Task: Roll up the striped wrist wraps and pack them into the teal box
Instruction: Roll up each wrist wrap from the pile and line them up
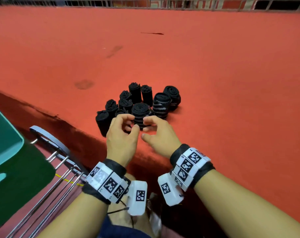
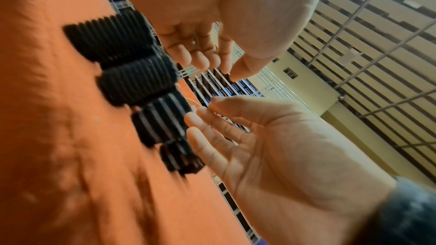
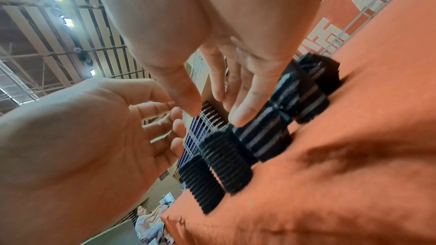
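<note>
Your fingers (image 1: 146, 120) hang loosely curled, holding nothing; the upright striped roll (image 1: 141, 115) stands just ahead, between both hands.

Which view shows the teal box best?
The head view. Only there does the teal plastic box appear, cropped at the left edge beside a metal rack. Both wrist views show only the hands, the rolled black wraps and the orange cloth; the box is out of frame.
</note>
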Demonstrator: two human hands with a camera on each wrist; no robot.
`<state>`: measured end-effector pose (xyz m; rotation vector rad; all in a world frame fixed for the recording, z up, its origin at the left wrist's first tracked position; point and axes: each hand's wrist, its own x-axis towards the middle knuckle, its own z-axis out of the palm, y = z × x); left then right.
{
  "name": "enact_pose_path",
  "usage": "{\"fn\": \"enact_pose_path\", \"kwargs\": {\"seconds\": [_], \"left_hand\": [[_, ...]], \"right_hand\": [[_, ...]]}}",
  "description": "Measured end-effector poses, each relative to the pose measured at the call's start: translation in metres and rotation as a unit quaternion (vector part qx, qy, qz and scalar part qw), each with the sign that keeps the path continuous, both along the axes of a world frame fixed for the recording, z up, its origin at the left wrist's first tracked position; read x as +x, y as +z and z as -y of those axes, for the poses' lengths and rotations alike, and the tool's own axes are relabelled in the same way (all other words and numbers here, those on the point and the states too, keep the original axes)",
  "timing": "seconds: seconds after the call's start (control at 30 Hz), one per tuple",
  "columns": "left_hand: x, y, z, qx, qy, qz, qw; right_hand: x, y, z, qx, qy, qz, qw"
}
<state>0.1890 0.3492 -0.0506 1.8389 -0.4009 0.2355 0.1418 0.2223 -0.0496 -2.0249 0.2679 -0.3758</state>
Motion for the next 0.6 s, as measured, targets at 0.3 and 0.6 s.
{"fn": "enact_pose_path", "kwargs": {"seconds": [0.3, 0.6], "left_hand": [[-0.091, 0.013, 0.141, -0.007, -0.245, -0.021, 0.969], [-0.223, -0.011, 0.268, 0.091, -0.463, -0.115, 0.874]], "right_hand": [[-0.133, 0.011, 0.114, -0.017, -0.196, 0.01, 0.98], [-0.306, -0.009, 0.213, -0.061, -0.474, -0.055, 0.877]]}}
